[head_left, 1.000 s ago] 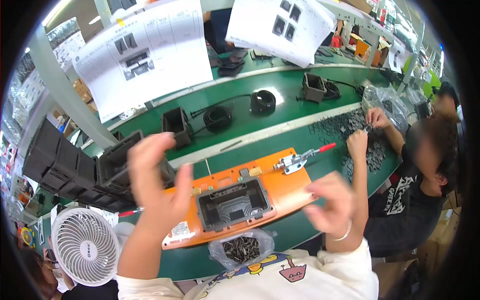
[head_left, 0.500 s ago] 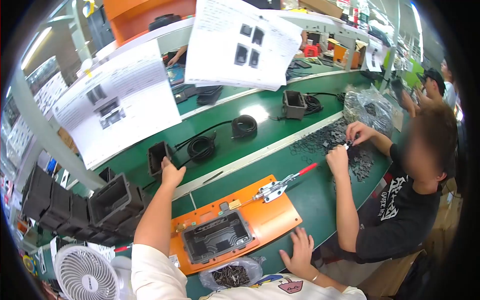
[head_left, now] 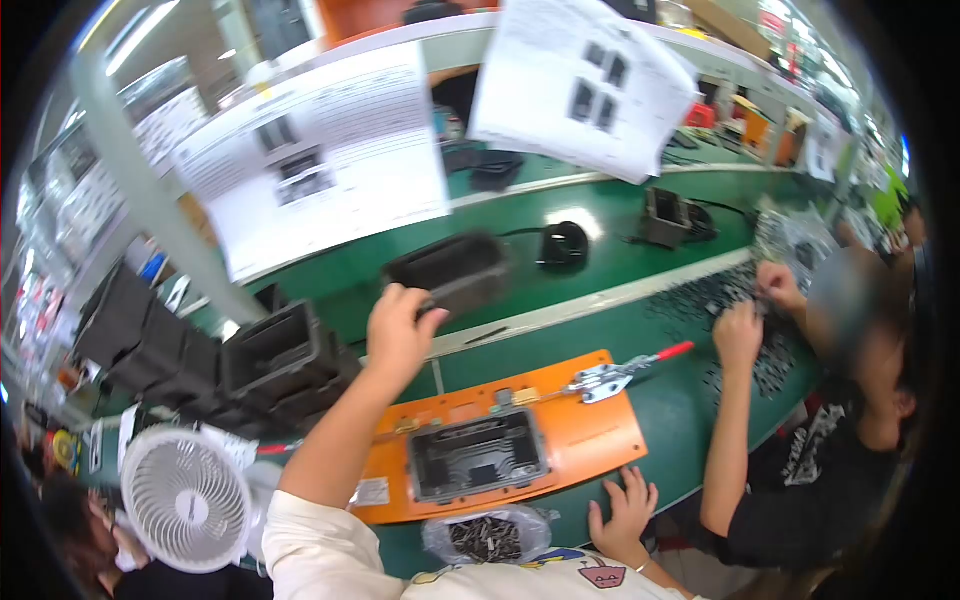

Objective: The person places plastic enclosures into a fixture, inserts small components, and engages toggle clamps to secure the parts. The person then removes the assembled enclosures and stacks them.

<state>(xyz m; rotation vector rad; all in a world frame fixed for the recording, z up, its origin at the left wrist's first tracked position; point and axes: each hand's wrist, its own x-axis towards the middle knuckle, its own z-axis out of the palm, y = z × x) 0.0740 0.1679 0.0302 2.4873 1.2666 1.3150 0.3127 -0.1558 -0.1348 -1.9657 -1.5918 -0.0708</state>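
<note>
My left hand (head_left: 402,328) is closed on the near-left edge of a dark rectangular plastic housing (head_left: 455,275), which is blurred by motion and tilted above the green bench. Flat on the bench rests my right hand (head_left: 625,512), its fingers spread, just off the lower right edge of an orange fixture plate (head_left: 595,430). A second open dark housing (head_left: 478,455) sits in the plate, its cavity facing up. The fixture's toggle clamp (head_left: 600,382) has a red handle. A clear bag of screws (head_left: 490,538) lies in front of the plate.
Stacked dark housings (head_left: 280,360) and a white fan (head_left: 188,500) stand at the left. Paper sheets (head_left: 320,160) hang ahead. Coiled black cable (head_left: 563,244) and another housing (head_left: 668,218) occupy the back. A co-worker's hands (head_left: 742,330) are over small black parts at right.
My left hand has lifted the dark housing off the bench and brought it rightward, away from beside the cable. My right hand stays flat on the bench. The whole view has shifted.
</note>
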